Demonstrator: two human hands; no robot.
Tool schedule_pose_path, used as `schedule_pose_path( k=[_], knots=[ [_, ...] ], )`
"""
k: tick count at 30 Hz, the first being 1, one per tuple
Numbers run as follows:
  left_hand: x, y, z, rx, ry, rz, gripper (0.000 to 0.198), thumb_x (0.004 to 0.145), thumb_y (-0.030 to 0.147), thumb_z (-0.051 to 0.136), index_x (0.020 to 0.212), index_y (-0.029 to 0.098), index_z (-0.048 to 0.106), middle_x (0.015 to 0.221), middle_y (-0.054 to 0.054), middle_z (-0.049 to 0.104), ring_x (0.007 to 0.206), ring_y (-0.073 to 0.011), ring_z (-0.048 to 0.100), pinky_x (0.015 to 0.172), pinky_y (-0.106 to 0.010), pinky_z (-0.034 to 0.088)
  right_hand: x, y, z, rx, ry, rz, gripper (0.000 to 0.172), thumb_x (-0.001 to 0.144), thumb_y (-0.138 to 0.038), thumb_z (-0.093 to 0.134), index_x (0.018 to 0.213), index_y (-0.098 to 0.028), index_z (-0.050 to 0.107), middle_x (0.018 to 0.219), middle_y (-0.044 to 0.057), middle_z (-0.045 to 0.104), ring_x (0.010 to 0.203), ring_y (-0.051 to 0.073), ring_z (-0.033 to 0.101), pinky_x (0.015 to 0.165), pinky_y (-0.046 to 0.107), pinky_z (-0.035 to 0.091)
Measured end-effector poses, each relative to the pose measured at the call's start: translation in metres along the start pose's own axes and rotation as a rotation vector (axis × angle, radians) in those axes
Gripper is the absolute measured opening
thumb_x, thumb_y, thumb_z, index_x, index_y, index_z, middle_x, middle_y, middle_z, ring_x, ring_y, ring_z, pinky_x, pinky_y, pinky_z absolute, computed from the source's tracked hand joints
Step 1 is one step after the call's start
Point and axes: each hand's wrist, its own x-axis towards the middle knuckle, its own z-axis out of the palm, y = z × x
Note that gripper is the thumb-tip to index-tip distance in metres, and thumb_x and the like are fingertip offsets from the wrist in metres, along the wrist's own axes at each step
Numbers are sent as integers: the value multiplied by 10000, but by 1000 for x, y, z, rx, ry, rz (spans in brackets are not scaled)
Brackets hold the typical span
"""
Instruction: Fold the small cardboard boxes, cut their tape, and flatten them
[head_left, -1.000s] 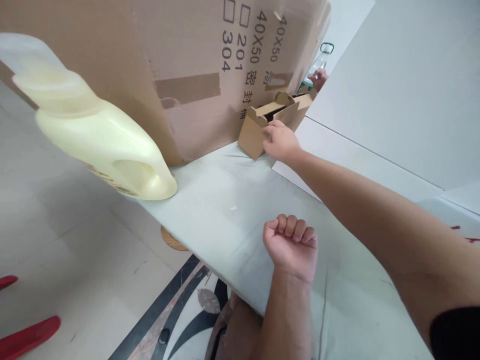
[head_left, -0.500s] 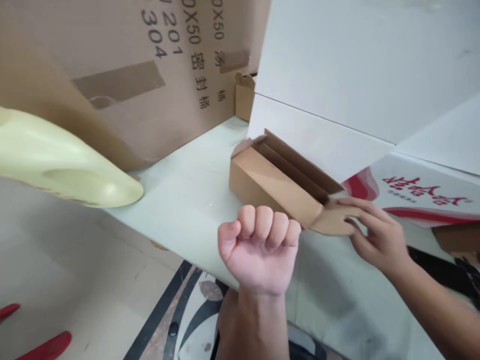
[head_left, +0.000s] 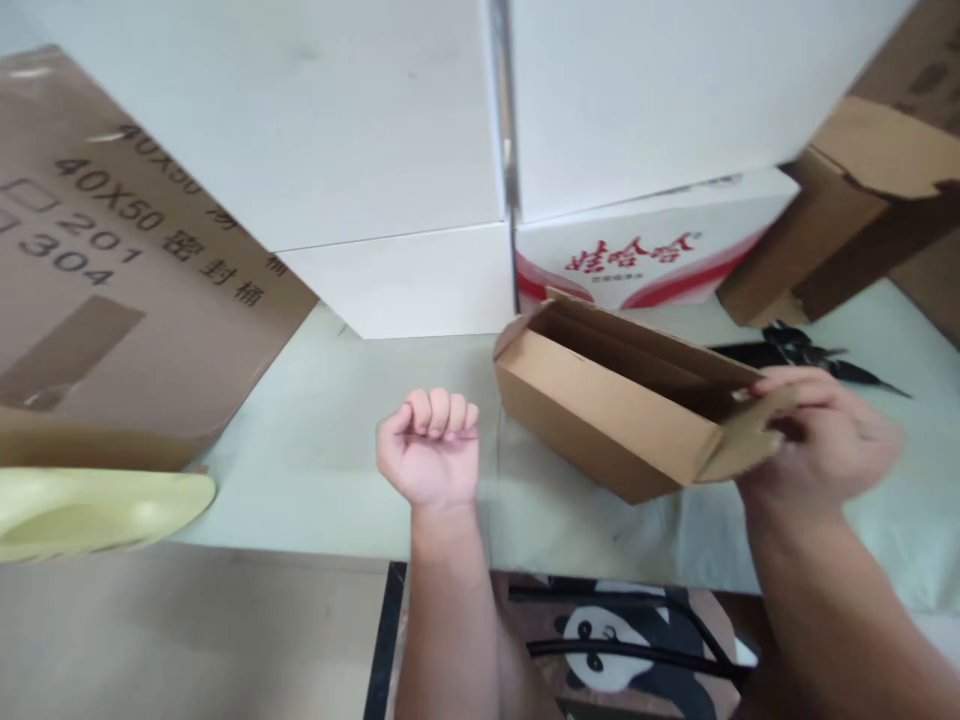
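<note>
A small open brown cardboard box (head_left: 607, 415) lies tilted on the pale green table (head_left: 337, 470), its opening facing up and away. My right hand (head_left: 814, 440) grips the box's right end flap, fingers curled over its edge; the hand is blurred. My left hand (head_left: 431, 450) is a closed fist held just left of the box, not touching it, with nothing visible in it.
White cartons (head_left: 390, 150) stand behind the box, one with red print (head_left: 645, 260). A large brown carton (head_left: 112, 290) is at left, a pale yellow jug (head_left: 90, 510) at the table's left edge, another brown box (head_left: 840, 210) at right, black scissors (head_left: 802, 350) behind my right hand.
My right hand has drawn the small box from the far corner to the table's middle in front of me. The view has swung right. My left fist stays closed.
</note>
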Motion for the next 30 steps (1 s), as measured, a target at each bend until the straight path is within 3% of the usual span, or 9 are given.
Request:
schedule_pose_path(
  k=[3,6,9,12,15,19,25,30],
  knots=[
    [11,-26,-2,203,108,61,426,765,342,649,618,203,274,594,53,248,519,-93,328,533,-234,326,6,1,-8,139,89,10,118,514,-185,502,429,-248,554,549,48,588,579,217,545,583,381,382],
    [21,-51,-7,395,213,184,310,760,380,673,729,216,411,736,22,459,706,-118,541,659,-237,411,10,2,-22,161,88,31,126,525,-173,492,425,-235,537,526,45,587,555,203,535,545,354,374],
    [23,-68,-10,575,128,200,315,771,481,678,921,252,523,1026,-37,591,1017,-184,632,825,-289,485,12,6,-35,170,65,78,126,529,-159,497,432,-226,544,545,51,607,563,192,538,533,335,358],
    [18,-75,-6,791,-61,279,463,786,611,683,1096,280,592,1263,-90,575,1250,-258,574,987,-379,516,13,6,-42,192,28,146,122,561,-156,515,466,-219,559,605,61,657,608,190,576,548,325,386],
    [8,-77,7,975,-179,417,527,840,677,647,1160,259,674,1322,-119,553,1325,-297,534,1103,-443,488,11,3,-42,273,36,212,70,591,-167,525,580,-226,561,615,36,681,588,185,607,568,325,441],
    [-5,-73,25,1107,-205,488,524,917,687,576,1195,275,743,1364,-118,535,1418,-317,478,1221,-501,400,5,0,-45,240,-57,232,118,671,-201,558,780,-232,589,658,-5,681,643,189,656,631,333,496],
    [-11,-59,29,1261,-185,434,613,913,753,542,1225,284,784,1256,-110,507,1369,-309,469,1249,-519,369,0,7,-53,151,-175,144,116,819,-227,531,793,-231,644,773,25,710,992,245,755,983,464,573],
    [-12,-48,32,1343,-190,359,450,977,586,540,1107,254,814,1222,-120,544,1326,-297,446,1227,-491,380,-3,13,-49,197,-232,123,84,837,-255,585,852,-239,666,829,19,743,1082,262,754,1097,528,540]
  ],
)
